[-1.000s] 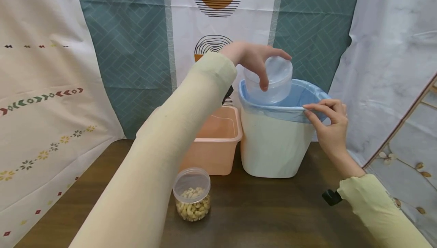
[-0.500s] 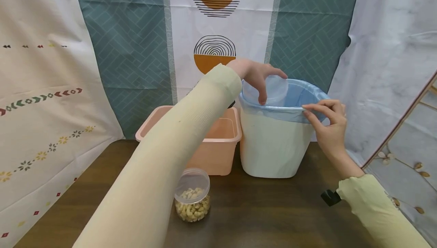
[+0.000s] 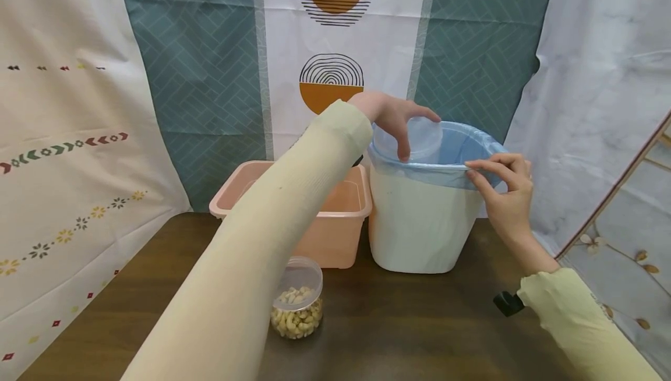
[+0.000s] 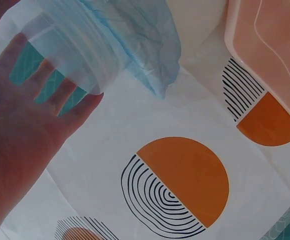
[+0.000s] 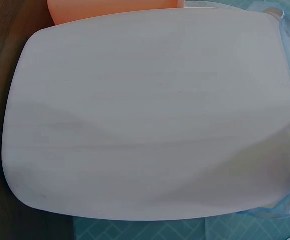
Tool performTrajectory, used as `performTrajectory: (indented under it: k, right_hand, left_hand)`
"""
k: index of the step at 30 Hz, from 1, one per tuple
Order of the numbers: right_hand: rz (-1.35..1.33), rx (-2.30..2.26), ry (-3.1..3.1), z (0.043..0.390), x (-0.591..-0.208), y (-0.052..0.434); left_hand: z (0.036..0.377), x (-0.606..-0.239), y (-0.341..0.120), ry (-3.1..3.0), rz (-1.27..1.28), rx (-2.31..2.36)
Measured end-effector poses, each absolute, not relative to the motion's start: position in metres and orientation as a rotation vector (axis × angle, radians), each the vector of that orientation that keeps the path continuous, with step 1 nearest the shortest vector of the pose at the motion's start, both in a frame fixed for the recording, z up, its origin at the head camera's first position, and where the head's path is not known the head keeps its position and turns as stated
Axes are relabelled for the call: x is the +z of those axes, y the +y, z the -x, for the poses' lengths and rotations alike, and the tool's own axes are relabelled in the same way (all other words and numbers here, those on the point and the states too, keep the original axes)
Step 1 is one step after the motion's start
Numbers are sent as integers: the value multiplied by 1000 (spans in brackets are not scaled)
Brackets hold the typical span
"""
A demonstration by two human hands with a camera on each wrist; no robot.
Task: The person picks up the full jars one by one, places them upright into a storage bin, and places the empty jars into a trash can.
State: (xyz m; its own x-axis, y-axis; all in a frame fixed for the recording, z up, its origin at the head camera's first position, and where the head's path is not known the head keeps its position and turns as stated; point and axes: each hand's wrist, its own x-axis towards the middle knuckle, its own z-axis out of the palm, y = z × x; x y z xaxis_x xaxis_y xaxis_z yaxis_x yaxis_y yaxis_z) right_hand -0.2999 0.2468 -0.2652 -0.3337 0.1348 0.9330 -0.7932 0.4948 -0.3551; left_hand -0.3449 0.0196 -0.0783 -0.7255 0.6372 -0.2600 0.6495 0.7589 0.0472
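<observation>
My left hand [image 3: 390, 120] grips a round, clear plastic jar [image 3: 423, 139] from above, thumb and fingers spread around it. The jar is partly down inside the mouth of a white bin [image 3: 419, 218] lined with a blue plastic bag [image 3: 463, 139]; the bin's front rim hides its lower part. In the left wrist view, the fingers [image 4: 67, 95] show around the jar [image 4: 77, 42], close to the blue bag [image 4: 145, 40]. At the bin's front right rim, my right hand [image 3: 507, 189] pinches the folded edge of the bag between thumb and forefinger.
A pink plastic basin [image 3: 335, 241] stands left of the bin, partly behind my left sleeve. In front of it on the dark wooden table [image 3: 398, 323] sits a clear jar of cashews [image 3: 297, 311]. Patterned cloths hang behind and at both sides.
My left hand has lowered the clear jar into the bin's mouth, with almost no movement in the last half second. The right hand has kept its place on the bag's edge.
</observation>
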Motion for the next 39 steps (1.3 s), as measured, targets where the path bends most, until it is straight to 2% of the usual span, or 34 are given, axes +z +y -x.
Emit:
performTrajectory:
  k: [29,39]
  right_hand:
    - [-578,1056,-1640,301,-268,249]
    - [-592,1070,-1625,302,-267,248]
  left_hand:
    - [347,-79,22,2690,-896,-79]
    - [344,-79,-4,2734,-1086,218]
